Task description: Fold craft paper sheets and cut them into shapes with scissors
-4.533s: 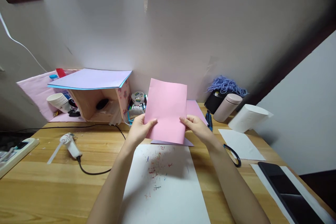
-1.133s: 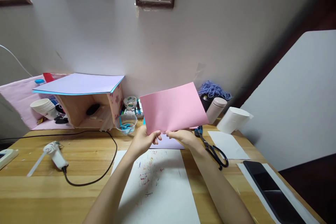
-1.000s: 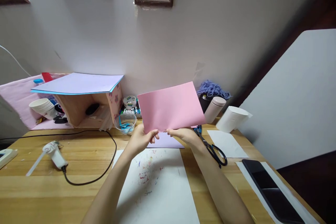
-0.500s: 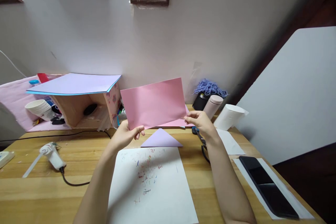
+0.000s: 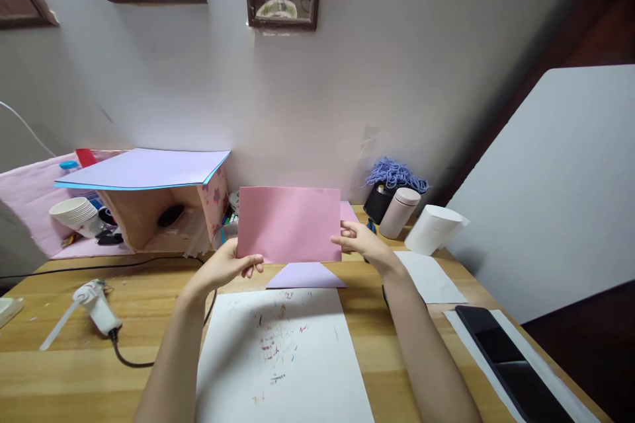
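The head camera looks down at a wooden table set against a pale wall. The person holds a pink sheet of paper upright in the air above the far middle of the table, its long edges level. The left hand is closed on the sheet's lower left corner, with the thumb on the near face and the fingers behind it. The right hand pinches the right edge near the lower corner, fingertips pressed on the paper. Just below the sheet a lilac paper triangle lies flat on the table, and nearer the person lies a large white sheet speckled with small coloured marks; both forearms reach over or beside it. To the left a white glue gun rests on the wood with its black cord curling toward the left arm. Behind it stands an open wooden box with a stack of lilac paper on top and a stack of paper cups beside it. To the right, near the wall, stand a pink flask, a tangle of purple yarn and a white paper roll. A dark tablet lies at the near right edge.
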Available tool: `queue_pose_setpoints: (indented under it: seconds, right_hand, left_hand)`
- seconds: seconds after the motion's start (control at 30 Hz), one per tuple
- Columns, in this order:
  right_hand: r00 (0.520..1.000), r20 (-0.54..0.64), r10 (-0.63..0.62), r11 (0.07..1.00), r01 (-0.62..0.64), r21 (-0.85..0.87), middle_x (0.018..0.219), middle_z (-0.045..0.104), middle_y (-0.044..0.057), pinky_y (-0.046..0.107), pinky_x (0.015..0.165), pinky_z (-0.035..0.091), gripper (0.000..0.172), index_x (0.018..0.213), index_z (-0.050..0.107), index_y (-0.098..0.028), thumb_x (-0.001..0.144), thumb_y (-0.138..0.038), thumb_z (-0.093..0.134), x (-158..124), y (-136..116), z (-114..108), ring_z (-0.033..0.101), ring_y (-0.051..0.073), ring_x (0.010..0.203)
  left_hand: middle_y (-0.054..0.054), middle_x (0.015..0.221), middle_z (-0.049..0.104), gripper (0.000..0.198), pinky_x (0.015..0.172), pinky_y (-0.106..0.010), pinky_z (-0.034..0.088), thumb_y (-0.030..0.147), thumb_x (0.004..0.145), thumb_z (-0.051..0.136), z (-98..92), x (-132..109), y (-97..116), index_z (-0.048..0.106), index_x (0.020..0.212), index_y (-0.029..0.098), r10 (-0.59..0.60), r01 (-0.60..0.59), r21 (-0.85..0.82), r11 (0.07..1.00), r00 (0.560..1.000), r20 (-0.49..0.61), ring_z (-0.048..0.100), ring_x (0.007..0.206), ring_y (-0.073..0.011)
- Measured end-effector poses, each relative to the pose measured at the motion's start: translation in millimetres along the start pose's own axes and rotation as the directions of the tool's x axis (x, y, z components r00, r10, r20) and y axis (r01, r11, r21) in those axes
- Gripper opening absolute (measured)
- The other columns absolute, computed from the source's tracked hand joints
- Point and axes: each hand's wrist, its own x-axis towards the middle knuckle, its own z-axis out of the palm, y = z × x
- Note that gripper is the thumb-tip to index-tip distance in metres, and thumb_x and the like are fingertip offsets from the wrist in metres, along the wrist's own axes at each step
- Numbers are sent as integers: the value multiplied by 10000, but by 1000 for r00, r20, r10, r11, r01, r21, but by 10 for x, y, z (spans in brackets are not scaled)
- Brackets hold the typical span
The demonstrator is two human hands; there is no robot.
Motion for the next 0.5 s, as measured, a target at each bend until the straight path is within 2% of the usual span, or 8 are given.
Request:
queue_pose_setpoints:
  seconds: [0.07, 0.13, 0.23, 0.4, 0.5]
  right_hand:
    - [999, 24, -25, 998, 26, -50, 634, 603, 31, 235, 548, 421, 366, 736, 625, -112, 607, -444, 712, 51, 26, 117, 543, 124, 581]
    - [998, -26, -57, 996, 55, -70, 519, 515, -12, 222, 484, 357, 376, 608, 570, -119, 601, -471, 701, 91, 57, 182, 457, 91, 493]
    - [987, -144, -72, 997, 67, -34, 528, 512, -13, 219, 448, 310, 403, 641, 568, -122, 582, -498, 700, 126, 97, 217, 421, 86, 475]
    - [977, -201, -77, 997, 76, -13, 589, 570, 27, 228, 451, 319, 433, 707, 603, -107, 575, -507, 702, 122, 99, 281, 462, 111, 505]
    - [971, -221, -91, 995, 81, -51, 602, 581, 31, 235, 467, 329, 438, 704, 615, -102, 573, -511, 698, 93, 57, 330, 473, 118, 516]
  left_hand:
    - [-42, 604, 635, 269, 469, -193, 418, 391, 710, 624, -7, 54, -62, 603, 653, 129, 1, -2, -21, 1000, 999, -48, 518, 479, -96]
    - [-48, 644, 656, 291, 507, -208, 448, 419, 696, 636, 12, 118, -105, 610, 684, 129, 8, -22, -91, 996, 988, -157, 554, 515, -110]
    - [-72, 729, 690, 332, 614, -236, 495, 449, 677, 650, 137, 210, -107, 645, 737, 122, -23, -39, -226, 973, 964, -266, 615, 621, -140]
    - [-103, 799, 708, 323, 692, -262, 513, 397, 665, 681, 543, 273, 38, 687, 805, 107, -43, 6, -314, 949, 993, -113, 651, 714, -172]
    - [-96, 782, 709, 302, 642, -254, 513, 380, 671, 675, 716, 271, 105, 692, 800, 107, -22, -24, -312, 950, 989, -143, 647, 651, -160]
